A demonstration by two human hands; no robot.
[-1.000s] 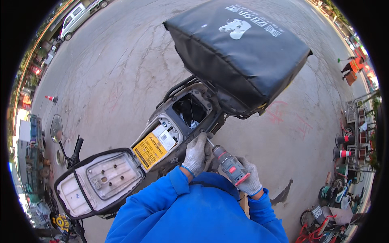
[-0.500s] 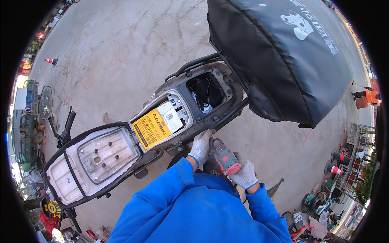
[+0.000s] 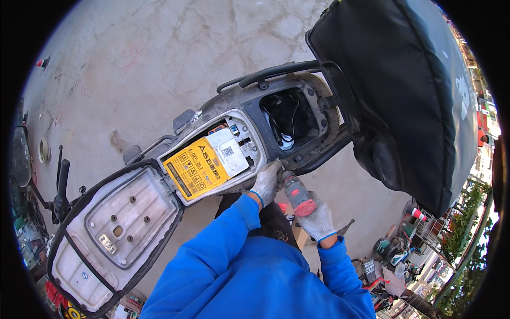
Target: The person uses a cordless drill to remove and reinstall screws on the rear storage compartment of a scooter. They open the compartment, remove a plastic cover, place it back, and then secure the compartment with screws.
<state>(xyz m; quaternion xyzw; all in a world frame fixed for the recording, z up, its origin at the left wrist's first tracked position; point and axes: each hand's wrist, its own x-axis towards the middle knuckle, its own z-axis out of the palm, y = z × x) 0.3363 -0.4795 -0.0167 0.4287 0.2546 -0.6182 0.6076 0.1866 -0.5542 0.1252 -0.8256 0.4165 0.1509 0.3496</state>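
A scooter (image 3: 228,106) stands on the pavement with its seat (image 3: 114,226) flipped open toward the lower left. In the open bay lies a battery with a yellow and white label (image 3: 204,162); behind it is a dark rear compartment (image 3: 292,114) with wires. My right hand (image 3: 319,220), in a grey work glove, grips a grey and red power drill (image 3: 296,192) whose tip meets the scooter's body rim. My gloved left hand (image 3: 265,181) rests on that rim beside the drill's tip. Blue sleeves cover both arms.
A large black delivery box (image 3: 409,90) sits on the rear rack at upper right. The handlebar and mirror (image 3: 24,159) are at far left. Tools, cones and parts (image 3: 396,252) clutter the ground at lower right. Cracked concrete (image 3: 149,58) lies beyond.
The view has shifted closer over the scooter, so it sits higher and more to the right. Both hands and the drill stay at the same spot on the body rim.
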